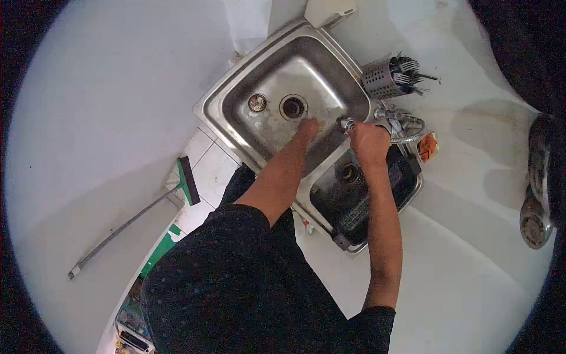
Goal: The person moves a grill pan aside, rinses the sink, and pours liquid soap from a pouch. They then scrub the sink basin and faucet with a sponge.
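My right hand [370, 143] is closed around a handheld spray head [347, 124], which points over the large basin of the steel sink [215, 109]. A coiled metal hose [420, 131] loops beside the tap [394, 115], just past that hand. My left hand [308, 128] is low inside the large basin, close to the drain hole [293, 107]. Its fingers are mostly hidden, and I cannot make out anything in them. A round metal drain strainer [257, 103] lies on the basin floor, left of the drain.
A perforated cutlery holder [380, 79] full of forks stands by the sink's right corner. A black rack [401, 174] sits in the smaller basin. An orange cloth or sponge [427, 146] is beside the tap. A floor squeegee [187, 180] leans at the left.
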`<action>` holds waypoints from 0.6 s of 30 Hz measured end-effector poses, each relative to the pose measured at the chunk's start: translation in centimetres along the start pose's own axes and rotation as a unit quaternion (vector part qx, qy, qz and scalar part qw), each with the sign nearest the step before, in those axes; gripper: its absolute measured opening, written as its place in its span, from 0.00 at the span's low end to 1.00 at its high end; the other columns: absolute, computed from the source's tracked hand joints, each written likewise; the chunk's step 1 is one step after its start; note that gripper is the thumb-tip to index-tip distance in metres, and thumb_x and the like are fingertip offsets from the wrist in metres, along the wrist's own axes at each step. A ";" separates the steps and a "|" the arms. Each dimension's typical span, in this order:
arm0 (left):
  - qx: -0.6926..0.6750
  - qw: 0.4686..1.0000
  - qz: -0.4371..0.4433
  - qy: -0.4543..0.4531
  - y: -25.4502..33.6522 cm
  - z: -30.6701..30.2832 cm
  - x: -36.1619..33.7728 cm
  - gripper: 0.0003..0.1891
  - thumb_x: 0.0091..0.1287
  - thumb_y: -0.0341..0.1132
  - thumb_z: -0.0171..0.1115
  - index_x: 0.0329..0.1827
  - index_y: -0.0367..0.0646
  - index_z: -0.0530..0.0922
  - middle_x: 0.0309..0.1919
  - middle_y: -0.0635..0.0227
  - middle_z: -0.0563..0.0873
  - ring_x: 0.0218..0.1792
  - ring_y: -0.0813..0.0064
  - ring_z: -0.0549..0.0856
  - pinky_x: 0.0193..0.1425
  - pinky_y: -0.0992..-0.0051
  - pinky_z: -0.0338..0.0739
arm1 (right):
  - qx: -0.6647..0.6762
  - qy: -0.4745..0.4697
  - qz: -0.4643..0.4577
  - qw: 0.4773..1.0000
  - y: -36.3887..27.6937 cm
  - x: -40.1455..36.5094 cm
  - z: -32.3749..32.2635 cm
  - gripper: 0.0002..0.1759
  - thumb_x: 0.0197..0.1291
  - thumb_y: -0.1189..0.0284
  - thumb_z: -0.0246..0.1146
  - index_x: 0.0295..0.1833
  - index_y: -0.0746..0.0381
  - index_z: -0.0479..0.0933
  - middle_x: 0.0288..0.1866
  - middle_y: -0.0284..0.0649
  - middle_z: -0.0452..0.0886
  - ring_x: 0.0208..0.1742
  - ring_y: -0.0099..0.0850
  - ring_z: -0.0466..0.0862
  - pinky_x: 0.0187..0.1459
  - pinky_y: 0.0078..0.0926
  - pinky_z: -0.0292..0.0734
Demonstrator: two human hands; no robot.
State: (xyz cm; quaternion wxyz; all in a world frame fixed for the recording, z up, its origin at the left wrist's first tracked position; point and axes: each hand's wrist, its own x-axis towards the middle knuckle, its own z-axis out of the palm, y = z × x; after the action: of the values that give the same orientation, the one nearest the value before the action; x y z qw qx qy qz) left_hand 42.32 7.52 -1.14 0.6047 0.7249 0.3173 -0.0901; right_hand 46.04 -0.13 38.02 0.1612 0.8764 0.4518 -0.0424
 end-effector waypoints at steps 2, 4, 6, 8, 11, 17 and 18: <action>0.286 0.953 0.087 0.040 1.7 -1.3 -2.2 0.14 0.63 0.38 0.56 0.48 0.43 0.81 0.40 0.59 0.86 0.39 0.58 0.86 0.41 0.58 0.82 | 0.006 -0.008 0.047 0.999 -0.2 0.5 0.4 0.15 0.55 0.58 0.66 0.31 0.60 0.84 0.29 0.48 0.84 0.31 0.46 0.86 0.35 0.43 0.80; 0.447 0.881 0.150 0.042 0.7 -0.6 -1.7 0.14 0.61 0.38 0.57 0.45 0.43 0.84 0.39 0.58 0.87 0.41 0.56 0.87 0.41 0.57 0.83 | 0.007 0.015 0.057 0.998 -0.2 0.8 0.5 0.14 0.55 0.59 0.65 0.31 0.60 0.84 0.29 0.48 0.84 0.32 0.46 0.86 0.35 0.43 0.80; 0.464 0.869 0.168 0.020 -4.4 2.6 2.8 0.12 0.60 0.37 0.58 0.39 0.45 0.86 0.37 0.59 0.88 0.41 0.55 0.87 0.43 0.57 0.83 | 0.006 0.026 0.070 0.997 -0.3 1.2 0.6 0.13 0.55 0.61 0.65 0.30 0.60 0.84 0.29 0.48 0.84 0.32 0.46 0.86 0.35 0.44 0.80; 0.438 0.884 0.162 0.025 -1.1 -1.3 -2.7 0.11 0.61 0.38 0.57 0.38 0.46 0.87 0.39 0.58 0.88 0.43 0.56 0.87 0.44 0.57 0.83 | 0.002 0.026 0.086 0.996 -0.3 1.7 0.8 0.11 0.54 0.64 0.64 0.30 0.61 0.84 0.29 0.48 0.85 0.32 0.46 0.86 0.35 0.44 0.80; 0.372 0.928 0.017 -0.010 -2.0 -1.0 -1.9 0.12 0.62 0.38 0.57 0.39 0.46 0.87 0.42 0.56 0.87 0.45 0.56 0.87 0.45 0.58 0.83 | -0.044 0.008 0.086 0.995 -0.1 2.0 1.3 0.07 0.54 0.70 0.60 0.31 0.57 0.84 0.32 0.44 0.86 0.33 0.41 0.88 0.33 0.40 0.82; 0.265 0.962 -0.062 0.009 -4.2 -0.6 -2.6 0.13 0.63 0.37 0.55 0.40 0.43 0.87 0.43 0.52 0.86 0.45 0.55 0.87 0.48 0.58 0.82 | -0.063 -0.005 0.024 0.998 0.6 1.3 1.8 0.08 0.53 0.71 0.60 0.30 0.59 0.83 0.31 0.44 0.85 0.32 0.41 0.87 0.32 0.39 0.82; 0.293 0.955 -0.049 -0.008 -4.4 -0.5 -2.7 0.13 0.62 0.37 0.55 0.39 0.43 0.87 0.43 0.51 0.86 0.44 0.55 0.87 0.49 0.58 0.82 | -0.057 0.000 0.018 0.998 0.7 1.2 1.9 0.07 0.52 0.71 0.60 0.29 0.59 0.83 0.30 0.45 0.85 0.31 0.41 0.87 0.32 0.39 0.82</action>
State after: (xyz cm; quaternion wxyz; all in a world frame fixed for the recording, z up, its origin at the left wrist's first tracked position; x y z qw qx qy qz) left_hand 37.61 7.32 -3.26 0.3634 0.8528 0.3078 -0.2144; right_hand 47.42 -0.14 36.14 0.2113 0.8738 0.4378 -0.0133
